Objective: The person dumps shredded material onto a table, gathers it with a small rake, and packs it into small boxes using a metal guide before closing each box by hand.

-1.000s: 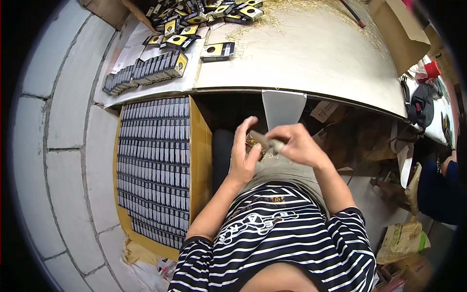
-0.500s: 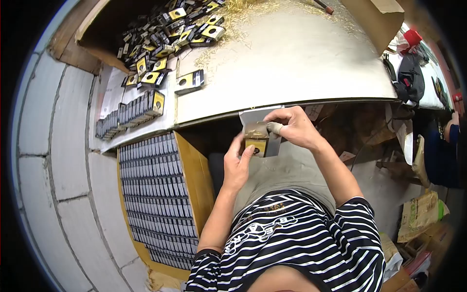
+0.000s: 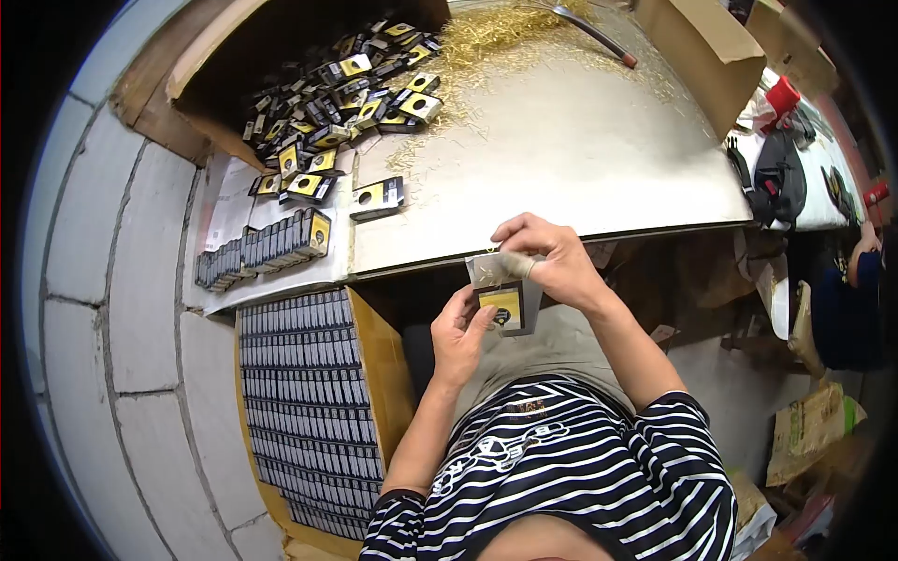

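Note:
My left hand (image 3: 456,344) is closed around the edge of a small black-and-yellow box (image 3: 499,307), thumb on its front. A grey flat piece (image 3: 529,309) lies behind the box, and thin gold-coloured bits (image 3: 488,273) show at its upper end. Over that upper end is my right hand (image 3: 559,269), its fingers curled toward the thumb, which wears a pale covering. Blur hides what the right fingertips hold, if anything. Both hands are just off the table's front edge, above the lap.
Similar boxes lie heaped (image 3: 327,112) at the back left. A row of boxes (image 3: 267,251) stands before them, beside a single box (image 3: 378,198). Below, a carton (image 3: 379,374) is packed with upright boxes. Gold-coloured bits (image 3: 496,42) and a dark rod (image 3: 599,39) lie at the back.
My right hand has shifted up toward the box's upper end, leaving more of its yellow face visible. My left hand keeps its hold. The whole view has moved slightly.

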`<state>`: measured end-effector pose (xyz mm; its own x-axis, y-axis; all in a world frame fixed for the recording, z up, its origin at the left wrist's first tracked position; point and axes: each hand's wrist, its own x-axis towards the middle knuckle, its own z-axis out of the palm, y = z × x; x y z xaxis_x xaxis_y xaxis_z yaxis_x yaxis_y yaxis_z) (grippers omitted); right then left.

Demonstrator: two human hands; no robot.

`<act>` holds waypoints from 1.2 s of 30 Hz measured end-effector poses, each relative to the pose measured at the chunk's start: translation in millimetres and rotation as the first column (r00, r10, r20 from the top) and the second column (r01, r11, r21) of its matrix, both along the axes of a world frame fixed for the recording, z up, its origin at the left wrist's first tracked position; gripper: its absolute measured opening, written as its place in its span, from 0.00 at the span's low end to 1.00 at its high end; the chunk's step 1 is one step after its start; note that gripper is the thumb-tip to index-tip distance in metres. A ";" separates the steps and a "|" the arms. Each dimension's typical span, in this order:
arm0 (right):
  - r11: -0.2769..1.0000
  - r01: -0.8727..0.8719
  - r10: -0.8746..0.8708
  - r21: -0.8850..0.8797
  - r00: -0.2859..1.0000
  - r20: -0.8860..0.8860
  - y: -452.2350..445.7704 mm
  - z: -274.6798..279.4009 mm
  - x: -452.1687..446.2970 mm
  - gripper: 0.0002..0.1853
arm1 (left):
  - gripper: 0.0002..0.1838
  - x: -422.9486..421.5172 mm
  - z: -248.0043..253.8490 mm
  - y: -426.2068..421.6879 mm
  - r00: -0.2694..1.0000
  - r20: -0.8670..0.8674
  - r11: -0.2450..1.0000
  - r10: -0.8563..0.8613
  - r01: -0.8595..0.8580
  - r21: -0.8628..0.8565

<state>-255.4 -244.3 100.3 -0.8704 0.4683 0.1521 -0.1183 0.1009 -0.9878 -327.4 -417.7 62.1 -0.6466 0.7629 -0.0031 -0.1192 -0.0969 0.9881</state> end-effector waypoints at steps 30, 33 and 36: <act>0.906 -0.013 0.000 -0.423 1.000 -0.031 -54.9 -26.9 -9.3 0.10 | 0.16 -6.4 22.4 -23.8 0.918 -0.351 0.983 0.185 -0.167 0.079; 0.872 -0.031 0.006 -0.488 0.999 -0.052 -55.4 -29.1 -9.4 0.10 | 0.19 -14.9 10.4 -26.3 0.817 -0.569 0.994 0.091 -0.107 0.004; 0.853 -0.093 0.067 -0.513 0.995 -0.069 -58.4 -25.8 -10.1 0.10 | 0.16 -11.0 -0.4 -26.5 0.838 -0.525 0.987 0.149 -0.157 0.031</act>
<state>-265.5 -302.7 74.5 -0.9060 0.4204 -0.0497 -0.1519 -0.4324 -0.8888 -338.4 -444.2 61.7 -0.6631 0.6563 0.3600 0.4315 -0.0579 0.9002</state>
